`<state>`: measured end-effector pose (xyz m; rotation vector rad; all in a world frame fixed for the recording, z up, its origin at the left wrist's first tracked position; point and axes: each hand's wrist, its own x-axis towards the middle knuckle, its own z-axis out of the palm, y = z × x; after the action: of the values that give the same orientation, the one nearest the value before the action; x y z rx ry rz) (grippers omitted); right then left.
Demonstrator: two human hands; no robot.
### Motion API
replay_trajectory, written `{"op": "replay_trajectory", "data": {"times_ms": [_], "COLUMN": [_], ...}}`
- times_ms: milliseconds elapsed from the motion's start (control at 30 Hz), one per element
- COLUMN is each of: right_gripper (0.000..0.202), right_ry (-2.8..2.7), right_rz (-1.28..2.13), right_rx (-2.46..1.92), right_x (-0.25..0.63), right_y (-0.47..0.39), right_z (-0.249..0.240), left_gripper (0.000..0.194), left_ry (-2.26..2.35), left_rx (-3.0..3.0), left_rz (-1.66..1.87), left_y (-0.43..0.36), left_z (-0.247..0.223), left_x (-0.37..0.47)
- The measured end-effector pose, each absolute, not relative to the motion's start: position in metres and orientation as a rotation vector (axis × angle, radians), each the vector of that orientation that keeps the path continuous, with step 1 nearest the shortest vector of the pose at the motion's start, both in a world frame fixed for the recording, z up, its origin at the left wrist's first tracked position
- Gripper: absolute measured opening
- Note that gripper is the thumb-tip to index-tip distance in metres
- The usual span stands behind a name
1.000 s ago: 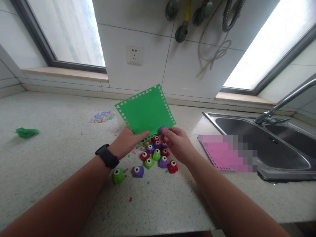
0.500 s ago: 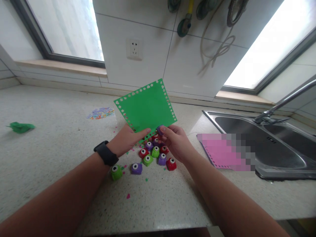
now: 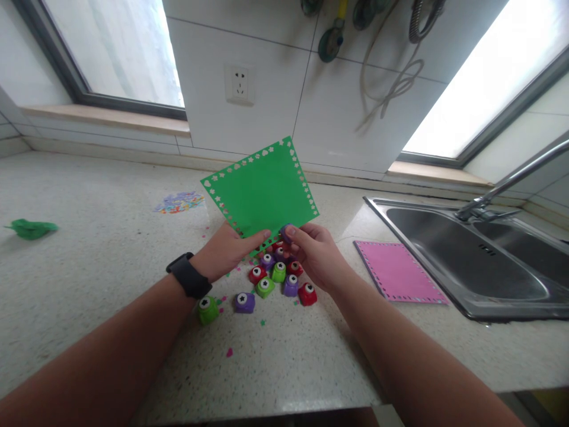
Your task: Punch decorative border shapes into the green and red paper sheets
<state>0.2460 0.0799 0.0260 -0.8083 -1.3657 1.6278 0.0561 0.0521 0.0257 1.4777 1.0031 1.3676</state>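
Left hand (image 3: 229,250): fingers clamped on lower left edge of green paper sheet (image 3: 262,190), tilted above worktop (image 3: 186,362), shape-punched borders. Right hand (image 3: 317,252): fingers closed on purple craft punch (image 3: 287,233) at sheet's lower edge. Red, green, purple punches (image 3: 278,272) clustered on worktop below, loose paper cutouts around. Pink sheet (image 3: 400,271) beside sink (image 3: 466,255).

Around the punches (image 3: 278,272) on the speckled counter (image 3: 111,284) lie a pink sheet (image 3: 400,271) at three o'clock, green scrap (image 3: 31,229) at nine, colorful bits (image 3: 180,203) at ten.
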Motion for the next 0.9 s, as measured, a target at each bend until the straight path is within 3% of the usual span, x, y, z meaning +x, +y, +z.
{"op": "replay_trajectory", "data": {"times_ms": [900], "right_gripper": [0.026], "right_ry": [-1.372], "right_rz": [1.624], "right_rx": [-0.795], "right_x": [0.2451], "right_y": [0.0812], "right_z": [0.0257], "left_gripper": [0.040], "left_ry": [1.023], "left_rx": [1.533], "left_rz": [1.358], "left_y": [0.0525], "left_z": [0.0255], "left_x": [0.0566]}}
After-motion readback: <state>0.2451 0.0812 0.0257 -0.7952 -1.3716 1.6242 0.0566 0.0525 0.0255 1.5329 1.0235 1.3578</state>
